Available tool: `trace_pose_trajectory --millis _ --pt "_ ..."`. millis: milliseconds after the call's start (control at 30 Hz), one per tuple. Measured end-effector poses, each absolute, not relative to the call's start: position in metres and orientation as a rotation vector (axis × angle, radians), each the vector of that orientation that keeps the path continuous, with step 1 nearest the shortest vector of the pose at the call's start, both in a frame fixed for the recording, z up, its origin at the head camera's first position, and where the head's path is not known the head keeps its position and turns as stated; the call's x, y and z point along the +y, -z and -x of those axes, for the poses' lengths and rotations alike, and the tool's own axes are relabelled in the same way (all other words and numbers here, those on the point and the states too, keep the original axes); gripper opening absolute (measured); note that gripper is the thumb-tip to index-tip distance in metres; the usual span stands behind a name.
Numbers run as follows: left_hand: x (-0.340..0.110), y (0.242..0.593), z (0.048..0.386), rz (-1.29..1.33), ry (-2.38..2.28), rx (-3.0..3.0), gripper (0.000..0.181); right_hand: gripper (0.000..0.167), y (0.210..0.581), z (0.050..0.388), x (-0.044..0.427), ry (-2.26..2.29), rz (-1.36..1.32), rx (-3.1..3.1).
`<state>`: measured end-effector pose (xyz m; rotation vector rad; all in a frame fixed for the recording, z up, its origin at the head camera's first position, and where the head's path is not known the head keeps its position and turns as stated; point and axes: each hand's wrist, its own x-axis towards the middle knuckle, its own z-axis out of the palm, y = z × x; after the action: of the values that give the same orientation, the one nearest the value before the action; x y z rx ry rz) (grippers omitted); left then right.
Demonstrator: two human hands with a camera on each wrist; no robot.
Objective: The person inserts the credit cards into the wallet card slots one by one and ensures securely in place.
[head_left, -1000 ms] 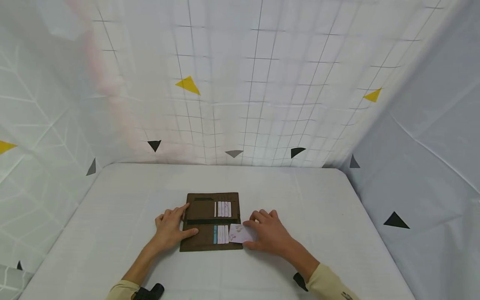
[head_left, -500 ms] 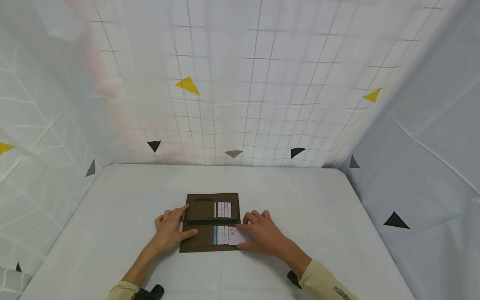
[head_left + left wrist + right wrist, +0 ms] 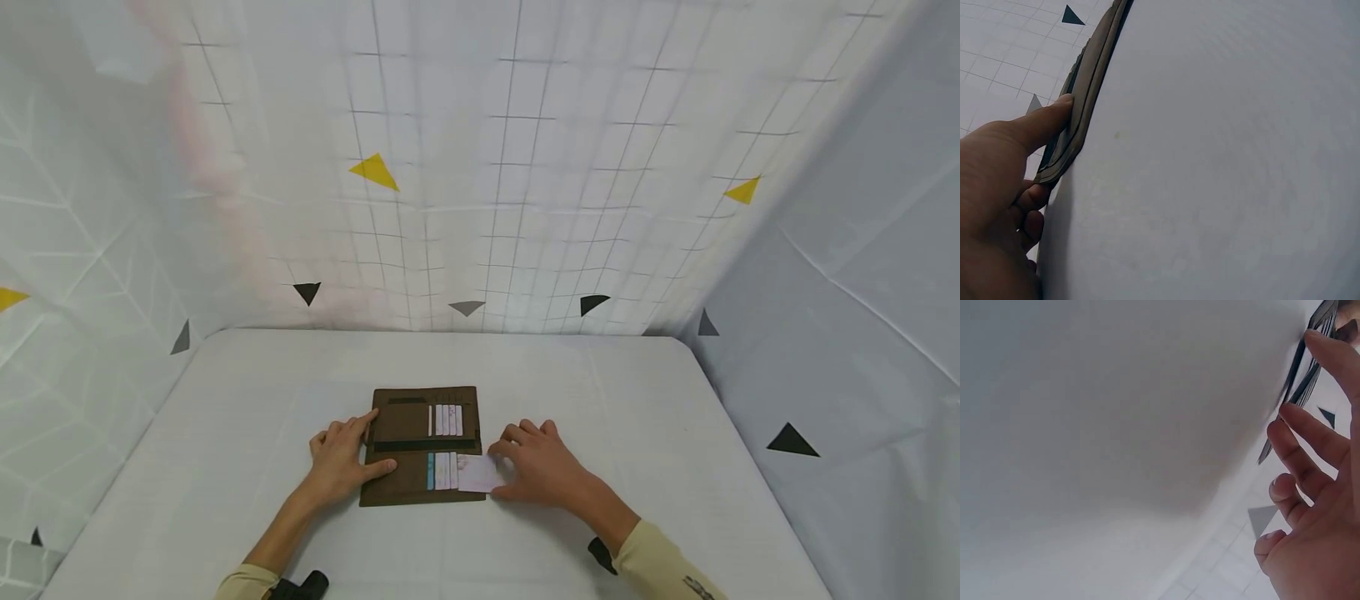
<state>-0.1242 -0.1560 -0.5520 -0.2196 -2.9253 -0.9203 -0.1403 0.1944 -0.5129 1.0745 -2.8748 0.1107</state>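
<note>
A brown wallet [image 3: 405, 477] lies unfolded on the table, with cards in slots on both its halves. My left hand [image 3: 341, 460] holds its left side, thumb lying on the lower half; in the left wrist view the thumb [image 3: 1054, 119] presses the wallet's edge [image 3: 1088, 94] and the other fingers are curled beside it. A pale patterned card [image 3: 477, 473] sticks out to the right of the lower slots. My right hand [image 3: 542, 468] pinches this card by its near and far edges between thumb and index finger. The palm side hides the card's right end.
White cloth covers the table [image 3: 600, 400]. Behind it hangs a white sheet [image 3: 450, 108] with grid lines and triangles; another sheet [image 3: 840, 333] hangs on the right. Dark wrist devices [image 3: 300, 585] show near both sleeves.
My right hand first slid left along the card, over the wallet's edge, then drew back right. The card now shows less than a second ago. My left hand has stayed in place.
</note>
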Motion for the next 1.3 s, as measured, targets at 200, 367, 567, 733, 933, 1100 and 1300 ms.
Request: trace_pose_trajectory --millis 200,367,567,733,933,1100,1300 --pt "-0.158 0.552 0.124 0.213 0.926 -2.919 0.099 0.046 0.516 0.141 0.202 -0.207 -1.086 -2.87" --pt "-0.156 0.55 0.123 0.223 0.937 -2.919 0.097 0.049 0.516 0.142 0.2 -0.174 -1.102 -2.862" --pt "-0.155 0.55 0.122 0.234 0.942 -2.909 0.097 0.051 0.514 0.142 0.198 -0.152 -1.106 -2.871" --pt "-0.156 0.554 0.124 0.233 0.926 -2.909 0.097 0.049 0.513 0.145 0.189 -0.169 -1.152 -2.832" --pt "-0.155 0.553 0.123 0.233 0.948 -2.9 0.097 0.05 0.513 0.149 0.173 -0.142 -1.215 -2.788" --pt "-0.155 0.553 0.123 0.238 0.935 -2.891 0.097 0.05 0.511 0.15 0.161 -0.148 -1.234 -2.806" --pt "-0.156 0.552 0.122 0.236 0.934 -2.884 0.097 0.051 0.51 0.15 0.147 -0.132 -1.221 -2.867"
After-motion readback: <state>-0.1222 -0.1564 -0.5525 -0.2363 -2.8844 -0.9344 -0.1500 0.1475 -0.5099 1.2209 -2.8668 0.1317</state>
